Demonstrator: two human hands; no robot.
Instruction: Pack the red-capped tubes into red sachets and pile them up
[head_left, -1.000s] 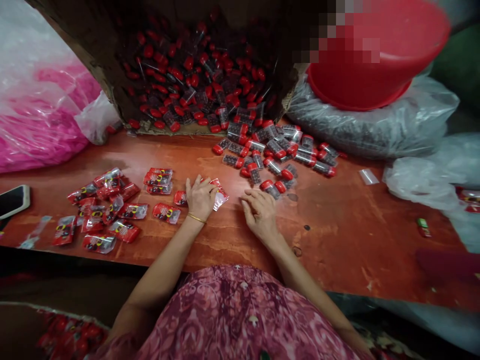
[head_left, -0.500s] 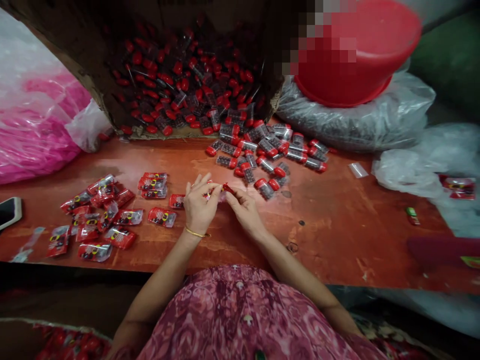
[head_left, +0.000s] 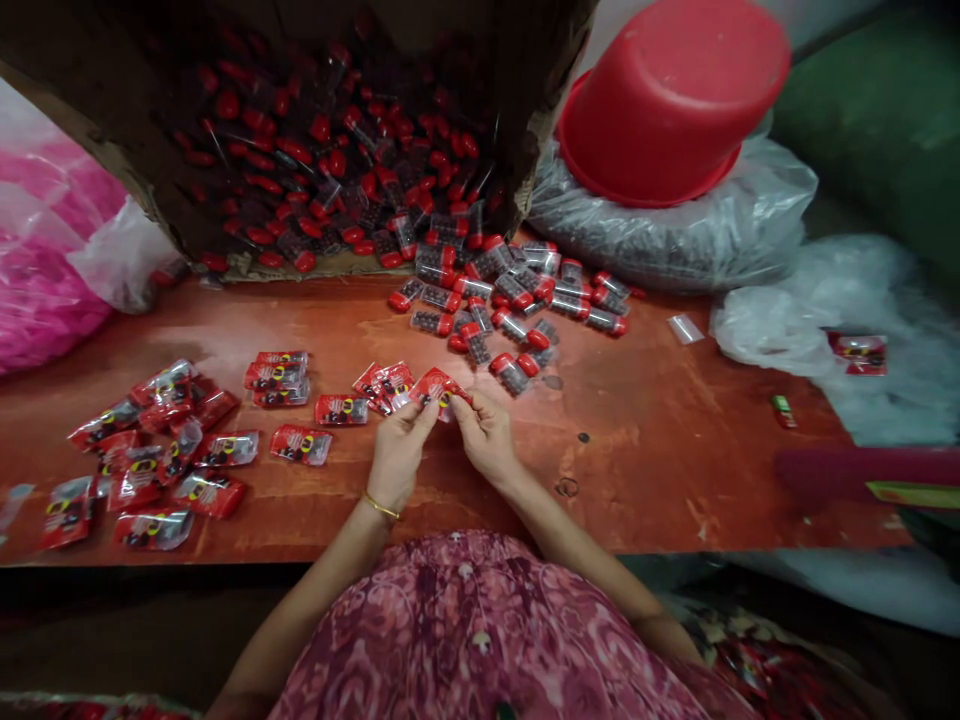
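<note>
Between both hands is a red printed plastic packet [head_left: 435, 384], its upper part showing above my fingers. My left hand [head_left: 401, 452] pinches its left side with the thumb on top. On the other side, my right hand [head_left: 486, 432] grips the right edge with curled fingers. Just behind my left hand lie several flat red packets [head_left: 384, 384]. Further left are filled red packets with clear ends, one [head_left: 301, 445] alone and others in a loose heap [head_left: 154, 430]. Small clear bottles with red caps and dark beads [head_left: 512, 290] lie beyond my right hand.
A cardboard box [head_left: 540, 130] full of red-capped bottles lies open at the back. Right of it, a red tub [head_left: 667, 110] rests upside down on a clear bag [head_left: 675, 235] of dark contents. Pink-filled bags [head_left: 52, 260] stand left. The wooden table [head_left: 675, 450] ends near my body.
Both hands now close on the packet, which shows more fully; my left fingers were spread before. Flat packets behind the left hand came into sight. The whole view has shifted.
</note>
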